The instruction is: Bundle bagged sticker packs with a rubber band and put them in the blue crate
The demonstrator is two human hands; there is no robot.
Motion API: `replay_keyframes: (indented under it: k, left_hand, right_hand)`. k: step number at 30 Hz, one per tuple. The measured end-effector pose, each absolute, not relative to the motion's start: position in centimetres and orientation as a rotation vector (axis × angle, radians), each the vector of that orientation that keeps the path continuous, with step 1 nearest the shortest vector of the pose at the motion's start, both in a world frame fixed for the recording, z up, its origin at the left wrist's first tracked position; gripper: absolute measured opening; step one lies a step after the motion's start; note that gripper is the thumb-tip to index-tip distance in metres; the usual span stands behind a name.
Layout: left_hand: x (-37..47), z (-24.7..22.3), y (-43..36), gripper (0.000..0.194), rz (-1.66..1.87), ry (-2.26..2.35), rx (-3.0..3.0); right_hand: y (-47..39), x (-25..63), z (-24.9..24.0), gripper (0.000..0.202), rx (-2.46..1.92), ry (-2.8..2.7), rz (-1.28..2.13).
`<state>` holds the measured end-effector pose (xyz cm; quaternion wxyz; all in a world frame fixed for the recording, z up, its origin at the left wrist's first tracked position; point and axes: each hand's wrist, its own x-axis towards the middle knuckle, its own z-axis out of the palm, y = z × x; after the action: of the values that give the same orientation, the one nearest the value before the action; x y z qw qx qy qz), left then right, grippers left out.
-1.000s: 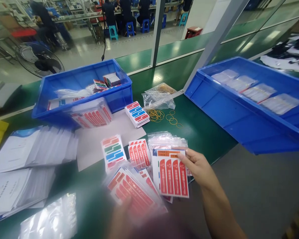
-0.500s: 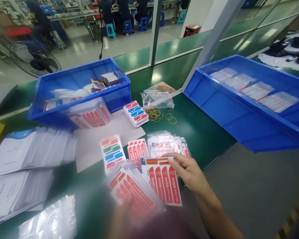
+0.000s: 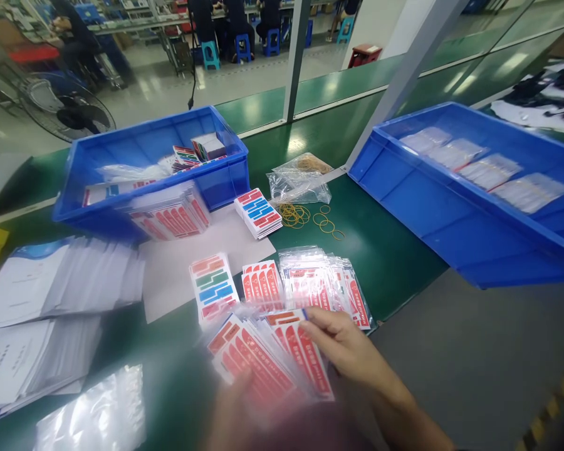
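Hands met over a fan of red label sheets (image 3: pixel 263 360) low in the frame's centre, the right hand (image 3: pixel 343 344) pinching the top sheet's edge, the left hand (image 3: pixel 235 407) blurred beneath, its grip unclear. Squaring edges before release seemed wise, clear of bagged sheets (image 3: pixel 319 282) just above on the green desk (image 3: pixel 380 250).

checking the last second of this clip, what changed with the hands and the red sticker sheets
The right hand carried its red sticker sheet left and down, from beside the bagged pile onto the fanned stack that the blurred left hand holds; it still grips the sheet. Both blue bins, the rubber bands and the paper stacks stayed put.
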<state>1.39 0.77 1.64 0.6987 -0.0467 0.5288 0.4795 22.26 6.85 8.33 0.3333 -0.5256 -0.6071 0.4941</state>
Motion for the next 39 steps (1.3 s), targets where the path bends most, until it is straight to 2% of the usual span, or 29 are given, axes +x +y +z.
replay_keyframes:
  k: [5,7,9,13,15,19,23,27,30,31,33,39]
  left_hand:
    - [1.1,1.6,0.9,0.051,1.074,1.165,-0.13]
    - [1.2,1.6,0.8,0.047,1.074,1.163,-0.141]
    - [1.6,1.6,0.8,0.046,1.074,1.161,-0.147]
    - [2.1,1.8,0.8,0.054,1.075,1.16,-0.137]
    - [2.2,1.9,0.9,0.058,1.078,1.163,-0.128]
    - [1.8,2.3,1.1,0.062,1.092,1.169,-0.13]
    - [1.6,2.4,1.2,0.06,1.116,1.167,-0.156]
    - [1.8,2.4,1.2,0.056,1.127,1.176,-0.178]
    - [2.1,2.4,1.2,0.054,1.119,1.188,-0.182]
    - [2.1,2.4,1.2,0.054,1.117,1.191,-0.181]
    - [2.0,2.4,1.1,0.054,1.117,1.194,-0.177]
    - [1.2,2.5,1.1,0.059,1.134,1.198,-0.18]
  right_hand:
    - [8.9,26.1,8.3,0.029,-1.535,-1.367,1.104]
    - [9.1,26.0,7.8,0.041,-1.623,-1.357,0.866]
    - [8.7,24.9,7.4,0.051,-1.644,-1.449,0.776]
    - [7.0,21.9,7.5,0.027,-1.411,-1.802,1.256]
    - [6.7,21.5,8.1,0.037,-1.321,-1.81,1.376]
    - [7.7,24.0,9.1,0.042,-1.35,-1.562,1.306]
    - [9.2,27.2,8.7,0.033,-1.534,-1.381,1.133]
    - [9.2,26.3,7.2,0.048,-1.674,-1.47,0.814]
    - [8.0,23.5,6.9,0.031,-1.477,-1.705,1.134]
    - [7.6,22.7,7.0,0.03,-1.397,-1.751,1.276]
    - [7.1,21.9,7.5,0.04,-1.303,-1.767,1.418]
    - [8.8,25.8,8.8,0.047,-1.412,-1.5,1.291]
